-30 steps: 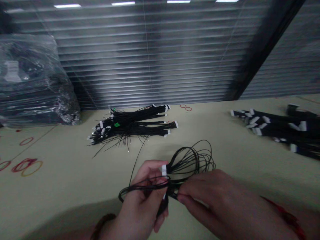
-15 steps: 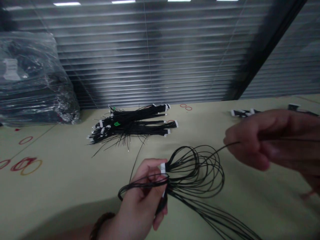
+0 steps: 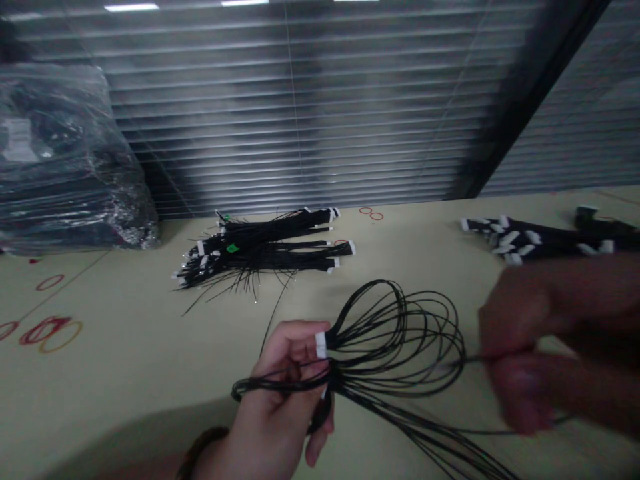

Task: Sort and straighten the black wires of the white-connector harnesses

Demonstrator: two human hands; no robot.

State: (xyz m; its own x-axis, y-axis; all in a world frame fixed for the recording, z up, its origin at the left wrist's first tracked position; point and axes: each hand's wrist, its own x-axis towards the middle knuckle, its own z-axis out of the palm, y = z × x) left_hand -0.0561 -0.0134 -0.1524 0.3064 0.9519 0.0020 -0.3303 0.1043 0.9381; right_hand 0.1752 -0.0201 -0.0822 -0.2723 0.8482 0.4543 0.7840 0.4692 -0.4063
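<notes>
Head view: left grip [image 3: 275, 415] clasps wires [image 3: 345, 377], probably steadying them; right grip [image 3: 527, 323] (blurred) seems to pinch one.

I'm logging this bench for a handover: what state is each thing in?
Left hand: closed on the wire bundle.
Right hand: blurred, apparently pinching a single wire.
Wire bundle: held, partly looped, partly fanned out.
Middle cable pile: lying down, thin ends splayed.
Far-right cable pile: lying down, partly hidden by the right hand.
Plastic bag: filled; sealing unclear.
Blinds: lowered.
Red bands: lying loose.
</notes>
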